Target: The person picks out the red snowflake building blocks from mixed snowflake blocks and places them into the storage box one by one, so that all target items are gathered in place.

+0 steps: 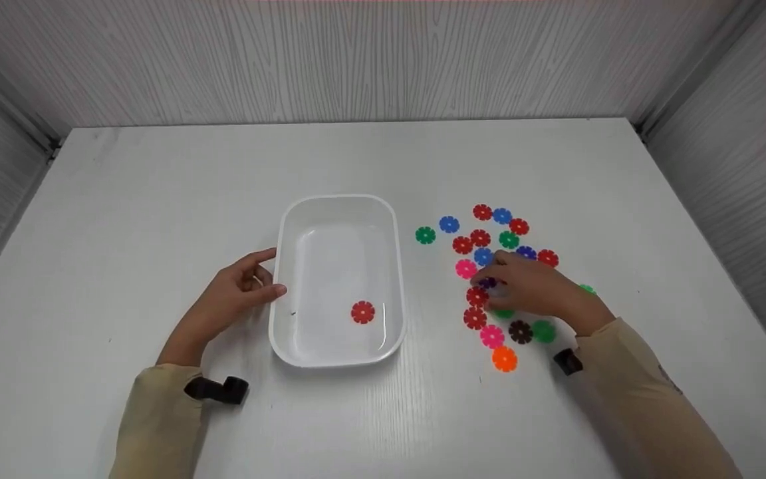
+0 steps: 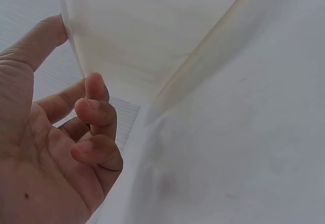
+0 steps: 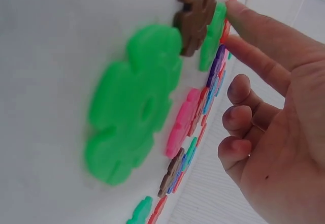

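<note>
On white table [image 1: 157,186], left hand [image 1: 231,293] gripping tray [image 1: 336,263], right hand [image 1: 534,285] pinching red disc [image 1: 477,297].

One table [image 1: 157,179], white. Directly on it: one tray [image 1: 336,259], white, between the left hand [image 1: 240,286] and the right hand [image 1: 530,285], touched by the left; notched discs [image 1: 469,319], scattered under and around the right hand, in red, blue, green, pink, purple, brown and orange.

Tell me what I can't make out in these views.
Head: dark purple disc, partly covered by the right hand; anything fully beneath is hidden.
Head: light green disc, mostly hidden by that hand's wrist.
Left wrist: white tray, cut off by the top edge.
Right wrist: whether the fingertips pinch anything; edge-on discs overlap there.
</note>
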A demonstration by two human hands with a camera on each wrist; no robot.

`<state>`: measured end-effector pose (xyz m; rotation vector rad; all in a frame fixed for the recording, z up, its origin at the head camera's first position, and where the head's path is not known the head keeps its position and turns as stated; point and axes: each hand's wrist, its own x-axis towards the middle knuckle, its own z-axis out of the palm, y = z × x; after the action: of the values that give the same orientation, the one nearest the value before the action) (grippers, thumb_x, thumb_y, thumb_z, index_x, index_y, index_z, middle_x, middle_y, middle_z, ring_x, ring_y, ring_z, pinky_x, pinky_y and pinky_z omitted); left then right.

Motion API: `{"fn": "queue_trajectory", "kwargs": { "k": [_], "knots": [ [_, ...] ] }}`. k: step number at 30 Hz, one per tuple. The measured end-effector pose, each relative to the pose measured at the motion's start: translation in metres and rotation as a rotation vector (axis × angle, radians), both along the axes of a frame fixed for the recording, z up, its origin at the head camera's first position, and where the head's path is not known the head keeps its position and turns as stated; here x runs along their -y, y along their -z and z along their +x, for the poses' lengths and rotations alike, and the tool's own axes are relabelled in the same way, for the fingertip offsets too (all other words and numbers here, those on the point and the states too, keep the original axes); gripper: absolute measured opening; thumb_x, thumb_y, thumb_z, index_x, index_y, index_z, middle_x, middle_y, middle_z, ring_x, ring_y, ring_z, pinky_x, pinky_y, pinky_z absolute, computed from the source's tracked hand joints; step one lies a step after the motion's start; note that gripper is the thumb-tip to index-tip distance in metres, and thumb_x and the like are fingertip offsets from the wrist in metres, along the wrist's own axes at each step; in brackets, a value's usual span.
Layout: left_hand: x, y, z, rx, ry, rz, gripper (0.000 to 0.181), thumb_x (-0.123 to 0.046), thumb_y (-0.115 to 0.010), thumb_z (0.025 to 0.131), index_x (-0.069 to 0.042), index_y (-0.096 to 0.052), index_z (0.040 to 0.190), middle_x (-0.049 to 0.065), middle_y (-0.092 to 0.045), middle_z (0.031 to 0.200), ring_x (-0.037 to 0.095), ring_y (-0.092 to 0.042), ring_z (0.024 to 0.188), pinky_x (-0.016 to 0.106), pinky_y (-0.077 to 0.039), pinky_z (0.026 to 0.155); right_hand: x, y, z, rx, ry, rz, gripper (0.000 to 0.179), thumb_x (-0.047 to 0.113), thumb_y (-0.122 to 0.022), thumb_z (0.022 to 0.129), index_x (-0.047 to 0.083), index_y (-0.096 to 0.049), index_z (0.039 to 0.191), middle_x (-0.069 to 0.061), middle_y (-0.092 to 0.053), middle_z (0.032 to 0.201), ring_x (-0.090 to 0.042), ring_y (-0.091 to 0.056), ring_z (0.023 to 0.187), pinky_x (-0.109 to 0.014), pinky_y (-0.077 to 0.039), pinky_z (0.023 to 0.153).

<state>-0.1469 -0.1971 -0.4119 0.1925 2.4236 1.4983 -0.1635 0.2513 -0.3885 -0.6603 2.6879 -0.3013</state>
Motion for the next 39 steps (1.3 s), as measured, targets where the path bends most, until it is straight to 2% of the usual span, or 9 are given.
{"fn": "queue_trajectory", "kwargs": {
  "k": [12,22,28,33,39],
  "knots": [
    [0.001,0.0,0.0,-0.005,-0.001,-0.013,0.067,-0.031,-0.069,0.089,-0.014,-0.04,0.147,-0.002,-0.054,0.095,0.005,-0.047,0.071,0.021,-0.038,0.065,0.002,0.002,0.003,-0.116,-0.097,0.053,0.048,0.023,-0.083,0.075,0.016,-0.065,0.119,-0.006,-0.056,0.101,-0.019,-0.056,0.096,-0.034,-0.056,0.076],
    [0.004,0.001,0.004,0.012,-0.017,-0.03,0.067,-0.033,-0.068,0.09,-0.015,-0.04,0.147,0.002,-0.055,0.101,0.007,-0.051,0.076,0.023,-0.039,0.066,0.019,-0.001,0.006,-0.142,-0.127,0.14,0.047,0.024,-0.083,0.073,0.013,-0.065,0.114,-0.006,-0.062,0.109,-0.022,-0.058,0.104,-0.039,-0.054,0.086],
    [0.001,0.001,0.003,0.02,-0.018,-0.034,0.067,-0.033,-0.069,0.089,-0.015,-0.04,0.147,0.002,-0.054,0.102,0.008,-0.051,0.077,0.023,-0.039,0.067,0.021,0.002,0.007,-0.166,-0.138,0.187,0.044,0.028,-0.082,0.074,0.01,-0.066,0.111,-0.006,-0.063,0.103,-0.022,-0.058,0.101,-0.039,-0.054,0.085],
    [-0.001,-0.002,0.001,0.021,-0.011,-0.022,0.066,-0.032,-0.069,0.089,-0.015,-0.041,0.147,0.002,-0.055,0.102,0.007,-0.05,0.075,0.023,-0.038,0.065,0.019,0.003,0.009,-0.169,-0.121,0.159,0.042,0.027,-0.083,0.072,0.011,-0.067,0.107,-0.004,-0.063,0.101,-0.02,-0.057,0.1,-0.039,-0.054,0.083],
    [-0.001,-0.002,0.001,0.023,-0.008,-0.039,0.067,-0.033,-0.068,0.09,-0.016,-0.039,0.148,0.002,-0.055,0.103,0.008,-0.05,0.076,0.023,-0.039,0.066,0.019,-0.005,0.01,-0.205,-0.104,0.102,0.046,0.028,-0.084,0.07,0.009,-0.066,0.108,-0.005,-0.064,0.101,-0.02,-0.058,0.098,-0.038,-0.054,0.082]
  ]
}}
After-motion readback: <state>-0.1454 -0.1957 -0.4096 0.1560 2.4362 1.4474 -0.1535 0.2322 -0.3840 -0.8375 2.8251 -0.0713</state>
